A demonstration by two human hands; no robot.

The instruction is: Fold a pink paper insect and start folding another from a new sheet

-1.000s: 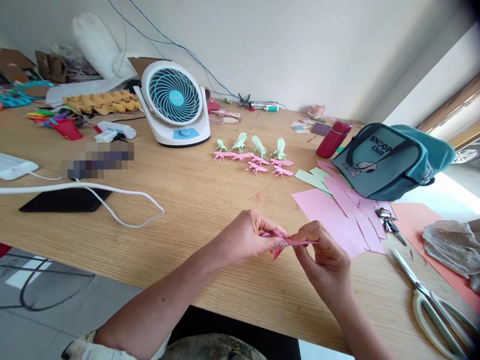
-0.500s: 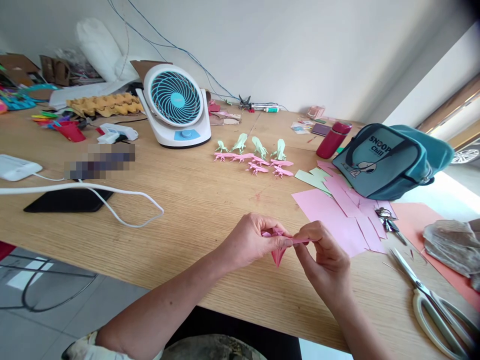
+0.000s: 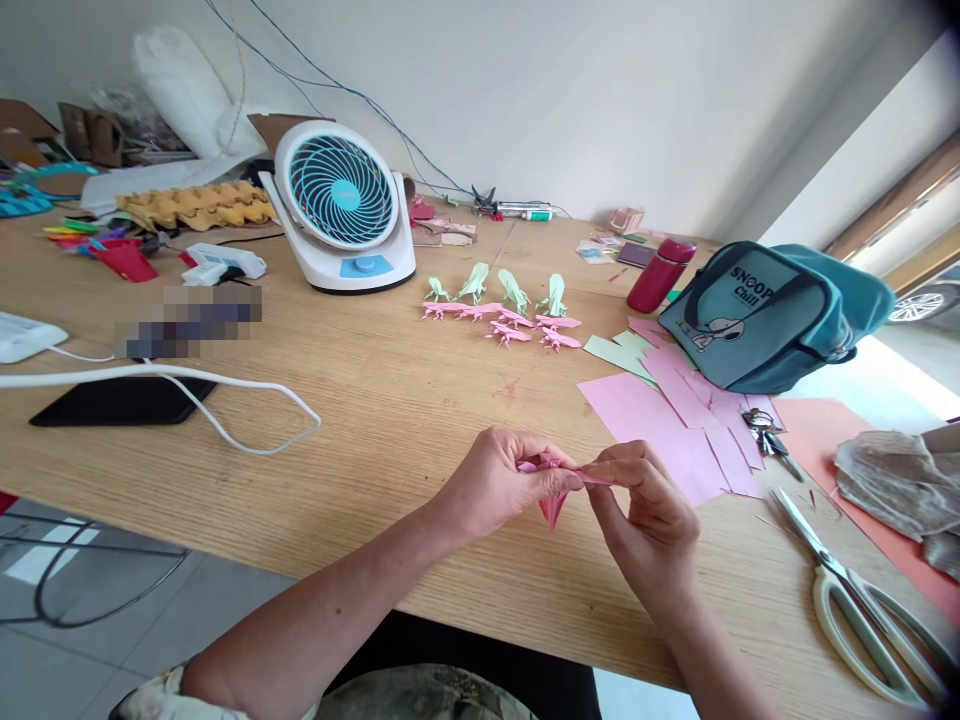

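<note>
Above the front part of the wooden table, both hands pinch one small folded pink paper piece [image 3: 553, 509], a pointed flap of it hanging down between them. My left hand [image 3: 501, 482] grips its body between thumb and fingers, hiding part of the folds. My right hand [image 3: 649, 515] closes thumb and forefinger on a narrow strip at its right end. Farther back stand several green origami insects [image 3: 514, 291], with several pink origami insects [image 3: 509, 334] in front of them.
Pink paper sheets [image 3: 645, 430] and green strips [image 3: 619, 356] lie right of the hands. Scissors [image 3: 840, 580] rest at the right front, a teal bag [image 3: 757, 320] and red flask [image 3: 661, 275] behind. A fan [image 3: 345, 200], white cable [image 3: 285, 380] and black stand [image 3: 120, 402] are left.
The whole scene has shifted slightly left in view as my head turned a little. Both hands keep nearly the same pinch on the folded pink paper.
</note>
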